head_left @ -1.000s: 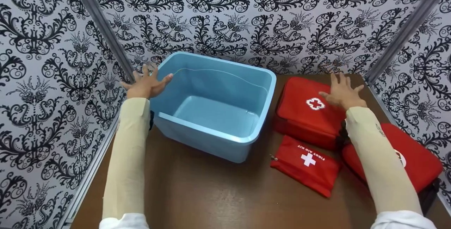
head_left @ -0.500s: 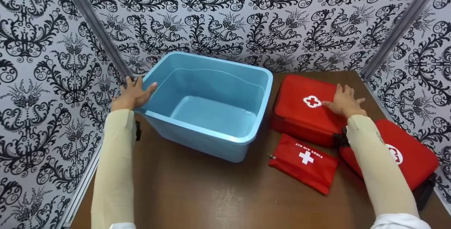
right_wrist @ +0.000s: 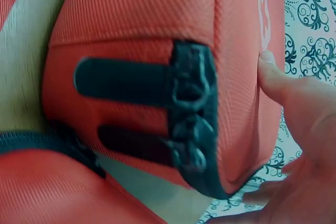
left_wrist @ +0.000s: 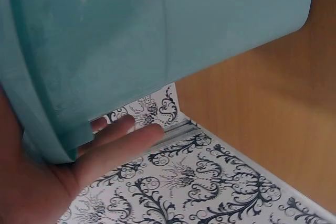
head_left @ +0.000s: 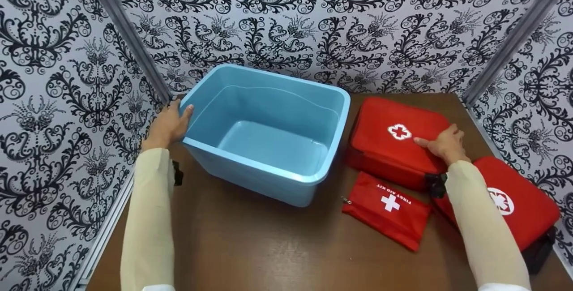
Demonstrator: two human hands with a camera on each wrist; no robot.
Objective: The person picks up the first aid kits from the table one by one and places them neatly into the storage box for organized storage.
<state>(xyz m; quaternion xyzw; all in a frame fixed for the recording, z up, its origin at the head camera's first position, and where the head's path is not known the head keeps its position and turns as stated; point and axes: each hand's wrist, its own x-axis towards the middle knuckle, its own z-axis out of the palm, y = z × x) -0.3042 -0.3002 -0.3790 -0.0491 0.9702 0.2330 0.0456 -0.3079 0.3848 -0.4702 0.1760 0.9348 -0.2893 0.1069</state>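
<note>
A light blue plastic bin (head_left: 250, 175) stands tilted to the view on the brown table. My left hand (head_left: 166, 124) is at its left rim, thumb on the inner side, fingers outside. In the left wrist view these fingers (left_wrist: 121, 148) stretch out nearly straight below the rim, apart from the bin's wall. My right hand (head_left: 444, 144) is at the right edge of a red first aid bag (head_left: 380, 114) with a white cross emblem. Its thumb (right_wrist: 273, 72) touches the bag's top; the other fingers hang beyond the side, partly out of view.
A flat red first aid pouch (head_left: 376, 215) lies in front of the bag. Another red bag (head_left: 530, 201) with a round white emblem lies at the right, partly under my right forearm. Patterned walls (head_left: 286, 22) enclose the table (head_left: 268, 246) at the back and sides.
My left hand has come left and down from above the bin to its left rim. My right hand has lowered to the right edge of the red bag, its thumb now on the top.
</note>
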